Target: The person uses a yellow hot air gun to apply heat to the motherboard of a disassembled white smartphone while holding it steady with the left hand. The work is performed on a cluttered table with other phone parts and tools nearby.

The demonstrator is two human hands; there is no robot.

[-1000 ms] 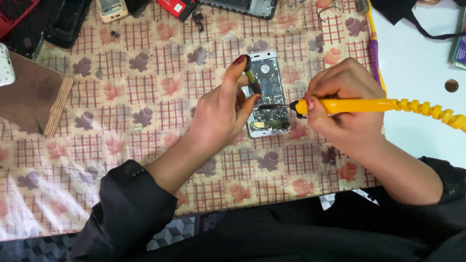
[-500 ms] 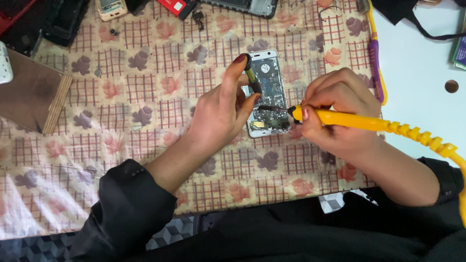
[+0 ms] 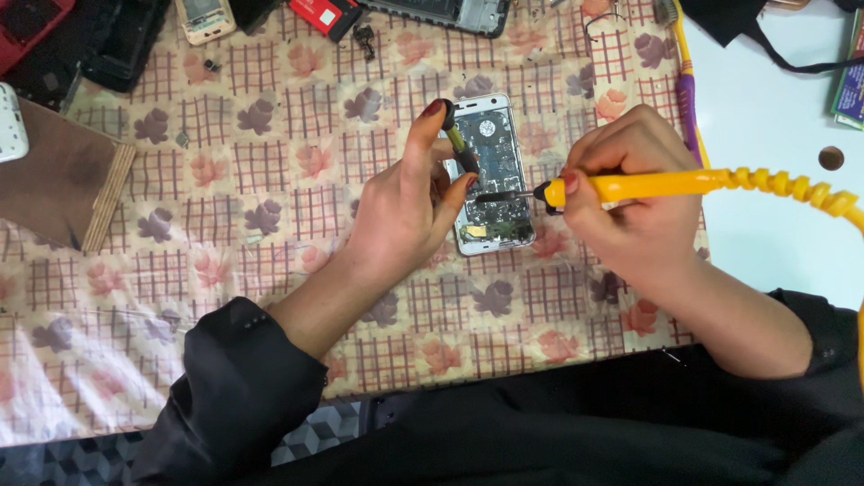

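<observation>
An opened white phone (image 3: 493, 135) lies face down on the patterned cloth (image 3: 270, 180), its circuit board exposed. My left hand (image 3: 405, 211) rests beside the phone's left edge and pinches a thin dark-tipped stick (image 3: 459, 144) between index finger and thumb, over the board. My right hand (image 3: 630, 225) grips a yellow soldering iron (image 3: 648, 186) like a pen. Its dark metal tip (image 3: 499, 195) points left onto the lower half of the board. The iron's coiled yellow cord (image 3: 801, 193) runs off to the right.
A wooden board (image 3: 63, 180) lies at the left. Along the far edge sit dark phone shells (image 3: 117, 40), a small white phone (image 3: 205, 16), a red battery (image 3: 328, 13) and a phone frame (image 3: 450, 11). A yellow-and-purple cable (image 3: 688, 108) borders the white table (image 3: 774, 135).
My right hand has moved the iron's tip up from the phone's bottom end to the middle of the board. My left index finger has straightened, with the thin stick now showing under it.
</observation>
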